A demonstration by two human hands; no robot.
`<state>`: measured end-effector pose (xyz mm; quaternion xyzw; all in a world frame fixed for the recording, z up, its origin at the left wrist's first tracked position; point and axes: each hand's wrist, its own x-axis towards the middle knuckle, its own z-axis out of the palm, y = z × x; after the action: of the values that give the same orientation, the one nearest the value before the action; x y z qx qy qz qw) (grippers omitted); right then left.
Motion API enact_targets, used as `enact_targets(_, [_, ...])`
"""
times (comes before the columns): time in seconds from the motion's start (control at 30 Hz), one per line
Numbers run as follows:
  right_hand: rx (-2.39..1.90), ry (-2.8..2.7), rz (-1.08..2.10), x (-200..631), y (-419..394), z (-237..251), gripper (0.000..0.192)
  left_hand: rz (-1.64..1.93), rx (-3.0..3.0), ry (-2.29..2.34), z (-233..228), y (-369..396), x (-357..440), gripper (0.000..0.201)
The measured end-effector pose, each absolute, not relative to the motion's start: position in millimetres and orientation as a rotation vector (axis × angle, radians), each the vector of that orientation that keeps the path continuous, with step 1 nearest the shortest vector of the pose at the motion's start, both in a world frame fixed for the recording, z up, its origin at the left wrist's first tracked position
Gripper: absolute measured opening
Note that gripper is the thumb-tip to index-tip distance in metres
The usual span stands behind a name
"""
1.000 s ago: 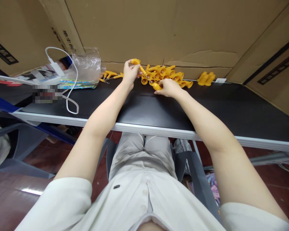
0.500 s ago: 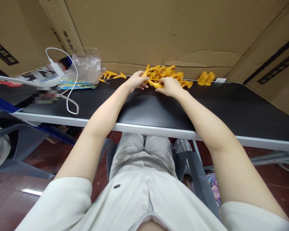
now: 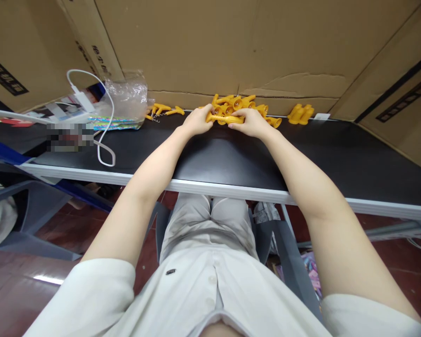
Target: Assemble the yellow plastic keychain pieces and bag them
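In front of a pile of yellow plastic corkscrew parts, both hands hold one yellow corkscrew (image 3: 227, 120) lying sideways between them. My left hand (image 3: 197, 120) is closed on its left end, and my right hand (image 3: 251, 121) pinches its right end with the thumb underneath. The fingers cover both ends of the piece. Just behind the hands, the pile (image 3: 236, 104) shows several round, open bell-shaped ends facing me. Farther left lie several yellow T-shaped handles (image 3: 160, 108) with bare metal spirals.
Several yellow bodies (image 3: 301, 114) stand at the right beside a white card (image 3: 322, 116). On the left are a clear plastic bag (image 3: 124, 100), a white cable (image 3: 112, 110) and a colourful packet stack (image 3: 115, 123). Cardboard (image 3: 196, 47) walls the back of the black table (image 3: 228, 161).
Both hands have brought the yellow corkscrew level between them. The left fingers, spread before, have closed on its left end; the right hand has shifted slightly right.
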<state>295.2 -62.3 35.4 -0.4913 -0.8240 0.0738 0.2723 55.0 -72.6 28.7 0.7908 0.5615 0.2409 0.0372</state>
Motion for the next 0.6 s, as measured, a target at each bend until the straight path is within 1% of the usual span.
enact_targets(0.1, [-1.277, -2.162, 0.337, 299.3, -57.0, 34.3, 0.059, 0.75, 2.404, 1.762, 25.3, -67.9, 50.0, 0.051])
enact_targets(0.17, [-1.273, -2.095, 0.457, 302.7, -53.1, 34.5, 0.065, 0.772, 2.406, 1.745, 22.5, -63.8, 46.2, 0.05])
enact_targets(0.4, [-1.221, -1.869, 0.898, 315.8, -51.8, 38.9, 0.057, 0.767, 2.47, 1.677, 20.0, -61.5, 43.1, 0.042])
enact_targets(0.5, [-1.221, -1.826, 1.024, 316.6, -53.3, 37.5, 0.065, 0.776, 2.457, 1.684, 20.9, -64.9, 46.4, 0.041])
enact_targets(0.6, [-1.22, -1.816, 1.05, 313.1, -55.0, 36.3, 0.075, 0.79, 2.456, 1.684, 22.4, -68.1, 49.0, 0.041])
